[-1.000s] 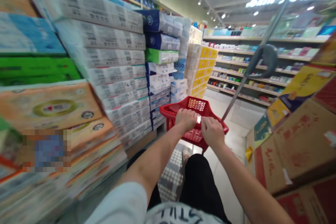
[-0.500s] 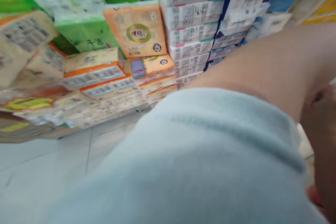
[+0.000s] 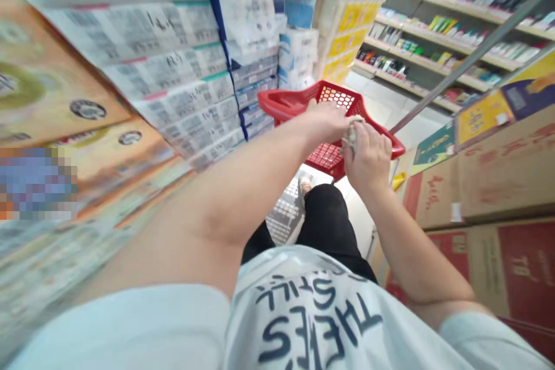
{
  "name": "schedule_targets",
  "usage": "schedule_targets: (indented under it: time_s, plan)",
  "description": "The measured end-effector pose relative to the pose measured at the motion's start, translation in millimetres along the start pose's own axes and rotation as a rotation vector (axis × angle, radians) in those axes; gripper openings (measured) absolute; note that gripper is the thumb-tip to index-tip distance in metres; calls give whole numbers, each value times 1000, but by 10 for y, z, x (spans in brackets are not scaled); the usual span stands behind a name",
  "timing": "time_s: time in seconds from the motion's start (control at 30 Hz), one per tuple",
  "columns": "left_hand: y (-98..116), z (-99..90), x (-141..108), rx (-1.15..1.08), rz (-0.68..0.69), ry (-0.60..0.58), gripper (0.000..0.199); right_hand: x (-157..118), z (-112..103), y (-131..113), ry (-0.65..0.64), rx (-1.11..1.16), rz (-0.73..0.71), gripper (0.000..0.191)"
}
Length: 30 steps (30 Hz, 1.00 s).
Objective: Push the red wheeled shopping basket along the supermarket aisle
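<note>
My left hand (image 3: 326, 119) reaches over a red basket (image 3: 326, 155) with its fingers closed at one side of a crumpled pale item (image 3: 350, 135). On the other side, my right hand (image 3: 369, 157) is closed round the same item, its fingers bent over the top. The two hands nearly touch above the basket's right part. What the item is cannot be made out. Holes pattern the basket's walls, and part of its inside is hidden by my hands and left forearm.
Stacked white packs (image 3: 186, 63) and orange tissue packs (image 3: 47, 69) stand at the left. Cardboard boxes (image 3: 507, 167) are piled at the right, beside a slanting metal pole (image 3: 468, 63). Shelves of small goods (image 3: 455, 29) fill the upper right. My legs (image 3: 327, 219) are below the basket.
The view has swung right, away from the orange and green packs. Both hands and the red basket now show; before, a sleeve and upper arm covered much of the view.
</note>
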<state>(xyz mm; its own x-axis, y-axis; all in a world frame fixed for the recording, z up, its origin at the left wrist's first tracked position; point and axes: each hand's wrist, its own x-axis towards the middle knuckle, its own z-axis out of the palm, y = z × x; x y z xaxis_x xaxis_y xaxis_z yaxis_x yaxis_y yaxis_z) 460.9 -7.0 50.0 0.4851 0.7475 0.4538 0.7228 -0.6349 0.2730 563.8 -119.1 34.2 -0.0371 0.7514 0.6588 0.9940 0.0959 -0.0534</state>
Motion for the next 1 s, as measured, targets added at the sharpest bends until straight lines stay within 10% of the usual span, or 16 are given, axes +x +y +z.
schedule_targets:
  time_s: [0.23, 0.4, 0.6, 0.8, 1.0]
  plan:
    - [5, -280, -189, 201, 167, 130, 37, 250, 8, -22, -48, 33, 228, 45]
    - [3, -294, -202, 226, 183, 164, 32, 104, 87, -64, 136, 9, -93, 39]
    - [-10, -303, -127, 252, 193, 156, 35, 202, 73, 54, 56, -4, 132, 38]
    - [-2, -252, -136, 253, 210, 164, 30, -108, 157, -26, 235, 20, -173, 46]
    - [22, -209, -113, 244, 189, 192, 34, 198, 34, -18, 121, 80, 94, 31]
